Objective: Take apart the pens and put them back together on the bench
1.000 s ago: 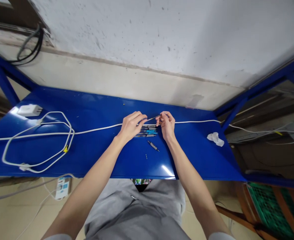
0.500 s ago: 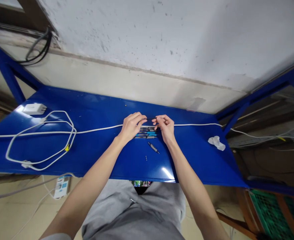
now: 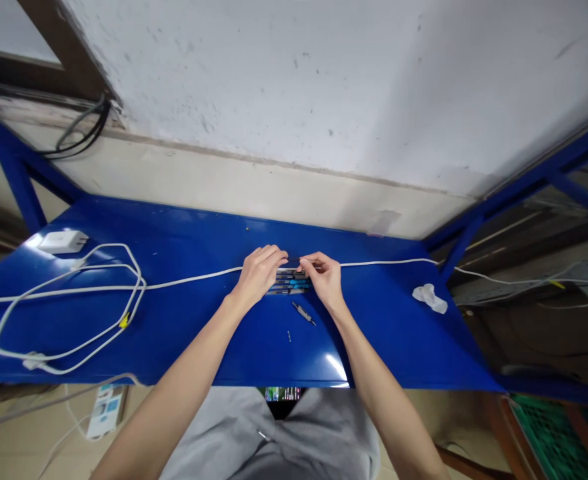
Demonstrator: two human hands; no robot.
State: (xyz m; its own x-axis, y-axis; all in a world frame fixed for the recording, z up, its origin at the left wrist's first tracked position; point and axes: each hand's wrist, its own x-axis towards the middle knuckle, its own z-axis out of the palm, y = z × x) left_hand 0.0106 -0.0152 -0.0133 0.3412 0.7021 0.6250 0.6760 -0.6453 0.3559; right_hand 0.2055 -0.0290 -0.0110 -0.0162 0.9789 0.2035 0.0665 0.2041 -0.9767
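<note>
My left hand [image 3: 259,271] and my right hand [image 3: 324,277] meet over a small row of pens [image 3: 290,283] lying side by side on the blue metal shelf [image 3: 189,333]. Both hands pinch the ends of one thin dark pen [image 3: 295,261] held level just above the row. A short pen part [image 3: 304,313] lies loose below my right hand, and a tiny piece [image 3: 289,335] lies a little nearer the front edge.
A white cable [image 3: 174,281] runs across the shelf behind the pens and loops at the left near a white charger [image 3: 61,241]. A crumpled white scrap [image 3: 430,297] lies at the right. Blue frame posts stand at both sides, with a white wall behind.
The thin pen in both hands has come down from a tilted, raised position to level, just above the row. My head view has shifted slightly.
</note>
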